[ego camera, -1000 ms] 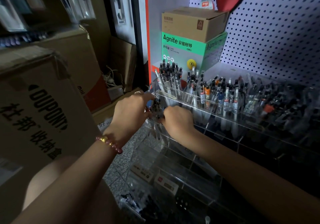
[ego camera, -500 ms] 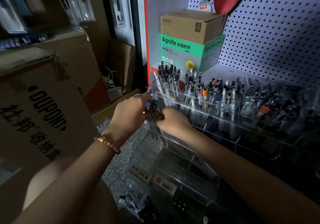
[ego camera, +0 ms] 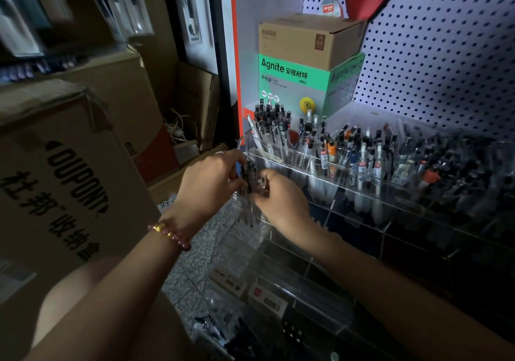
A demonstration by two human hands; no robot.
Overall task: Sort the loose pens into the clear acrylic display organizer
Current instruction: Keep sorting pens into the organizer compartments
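Left hand: the left hand (ego camera: 211,183) has thumb and fingers curled round a small bunch of dark pens (ego camera: 249,178), grasping it from the left side
Right hand: the right hand (ego camera: 281,206) meets the same bunch from the right, its fingertips closed on the pens' upper ends; the two hands almost touch
Bunch of pens: upright, tips down, at the far left end of the clear acrylic organizer (ego camera: 303,275), in the tier just below the top row; whether the tips reach the bottom of the compartment cannot be told
Top row: packed with standing pens (ego camera: 334,148), mostly black caps, a few orange, running off to the right into dim light
Lower tiers: clear dividers stepping down toward the person, with small price labels (ego camera: 267,298) on a front wall; their contents are too dark to make out
Wrist: a bead bracelet (ego camera: 170,233) on the left arm, a ring (ego camera: 219,153) on a finger of that hand
Behind the organizer: a green Agnite box (ego camera: 295,81) with a brown carton (ego camera: 309,40) on top, against a white pegboard (ego camera: 432,54)
Left side: a large cardboard box (ego camera: 69,182) printed DUPONT, speckled floor (ego camera: 195,252) beside it
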